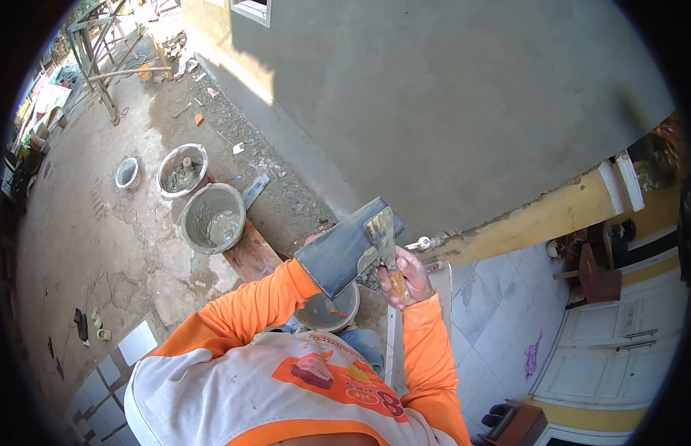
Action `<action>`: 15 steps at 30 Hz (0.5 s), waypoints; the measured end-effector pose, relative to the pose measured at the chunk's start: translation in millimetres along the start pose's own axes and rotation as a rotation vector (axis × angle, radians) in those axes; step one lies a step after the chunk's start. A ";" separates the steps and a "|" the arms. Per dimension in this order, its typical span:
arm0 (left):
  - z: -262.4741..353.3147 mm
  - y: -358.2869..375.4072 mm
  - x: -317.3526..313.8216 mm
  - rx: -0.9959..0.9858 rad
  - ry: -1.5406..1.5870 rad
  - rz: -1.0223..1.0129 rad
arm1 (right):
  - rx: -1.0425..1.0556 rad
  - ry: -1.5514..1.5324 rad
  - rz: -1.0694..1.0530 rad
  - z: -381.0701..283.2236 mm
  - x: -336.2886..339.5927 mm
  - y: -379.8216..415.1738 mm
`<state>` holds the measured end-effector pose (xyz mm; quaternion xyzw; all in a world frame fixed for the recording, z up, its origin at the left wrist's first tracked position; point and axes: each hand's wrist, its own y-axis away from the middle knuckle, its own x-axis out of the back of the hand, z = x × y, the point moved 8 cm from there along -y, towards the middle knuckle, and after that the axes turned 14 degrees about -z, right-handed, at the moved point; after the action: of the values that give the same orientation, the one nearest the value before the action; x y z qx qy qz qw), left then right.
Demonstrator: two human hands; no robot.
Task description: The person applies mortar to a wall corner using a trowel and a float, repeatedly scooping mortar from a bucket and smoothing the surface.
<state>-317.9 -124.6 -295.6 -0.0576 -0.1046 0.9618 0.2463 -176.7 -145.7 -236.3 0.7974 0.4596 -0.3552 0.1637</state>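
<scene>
A dark rectangular plastering float is held up in front of me, its flat face toward me. My left hand is mostly hidden behind it, with only a little skin showing at its edge; the hand appears to grip the float from the back. My right hand is closed around the worn yellowish handle of a scraper. The scraper's mortar-stained metal blade lies across the right end of the float. Below the float stands a bucket, partly covered by my arm and the float.
A bucket of wet mortar stands beside another bucket and a small pail. A wooden plank lies nearby. Ahead rises the grey plastered wall, with a tap at its corner. White tiles cover the right-hand floor.
</scene>
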 end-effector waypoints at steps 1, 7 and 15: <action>-1.4 3.2 5.3 0.010 0.009 -0.002 | 0.009 -0.082 0.017 8.2 3.0 0.7; 34.7 27.0 53.4 -0.009 -0.003 0.096 | 0.017 -0.129 0.386 56.7 35.5 77.9; 50.8 -19.1 20.6 -0.135 1.102 -0.288 | -0.135 1.199 0.724 -104.2 -34.5 24.6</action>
<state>-335.3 -107.1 -243.1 -0.5514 -0.0288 0.7377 0.3885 -123.7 -118.7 -140.9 0.9467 0.1971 0.2518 0.0390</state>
